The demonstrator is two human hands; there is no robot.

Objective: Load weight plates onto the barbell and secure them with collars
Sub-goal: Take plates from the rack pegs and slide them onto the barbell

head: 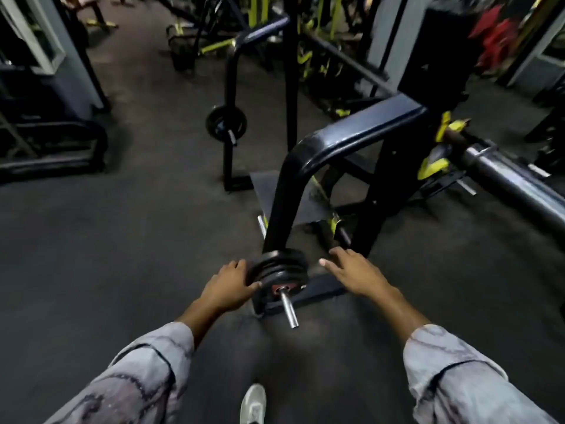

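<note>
A small stack of black weight plates (279, 270) sits on a short steel storage peg (289, 309) low on a black rack frame (308, 166). My left hand (227, 286) rests against the left edge of the stack, thumb touching the front plate. My right hand (351, 272) hovers open just right of the plates, fingers spread, touching nothing. The barbell sleeve (507, 182), bare steel, lies on the rack at the right edge.
A second black post carries one plate on its peg (226, 120) farther back. Yellow-and-black gym machines fill the background. Dark rubber floor spreads to the left. My grey shoe (253, 403) shows at the bottom.
</note>
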